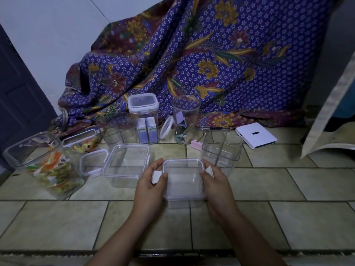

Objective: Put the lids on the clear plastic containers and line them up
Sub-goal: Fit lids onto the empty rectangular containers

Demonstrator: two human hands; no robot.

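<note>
A small clear square container (183,181) with its lid on top stands on the tiled floor in front of me. My left hand (151,181) grips its left side, fingers on a white lid flap. My right hand (215,181) grips its right side, on the other white flap. To the left stands a lidded square container (125,164). A loose white-rimmed lid (92,163) lies beside that one. Further back are a tall lidded container (144,118), a round open jar (185,120) and a divided open container (221,150).
A large container (44,164) with colourful packets lies tilted at the left. A round lid ring (166,129) leans behind the jar. A pink clip (196,144) and a white flat box (256,135) lie at the back. Patterned purple cloth (192,64) hangs behind.
</note>
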